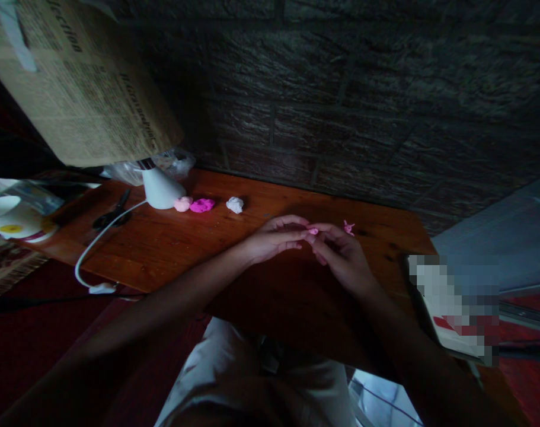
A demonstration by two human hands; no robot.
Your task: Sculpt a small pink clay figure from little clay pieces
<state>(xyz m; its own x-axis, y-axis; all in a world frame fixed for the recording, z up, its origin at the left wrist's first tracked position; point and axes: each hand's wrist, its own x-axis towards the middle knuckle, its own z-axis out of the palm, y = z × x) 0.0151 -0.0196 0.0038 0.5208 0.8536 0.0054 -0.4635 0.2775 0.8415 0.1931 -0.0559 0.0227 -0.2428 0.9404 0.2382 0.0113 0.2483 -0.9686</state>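
Between the fingertips of both hands is a small piece of pink modelling clay (313, 231), held above the wooden table. My left hand (276, 238) comes in from the left, its thumb and fingers closed on the piece. From the other side my right hand (343, 255) pinches the same piece between thumb and fingers. Just beyond the right hand stands a small pink clay figure (348, 227) with thin projecting parts. Farther left lie a white lump of clay (235, 205), a bright magenta lump (202, 205) and a pale pink lump (183, 204).
A lamp (160, 188) with a newsprint shade (105, 89) stands at the left, its white cord hanging over the table edge. Black scissors (112, 217) and a paper cup (5, 214) are nearby. A partly blurred-out device (451, 308) lies at right. A dark brick wall (323, 89) rises behind.
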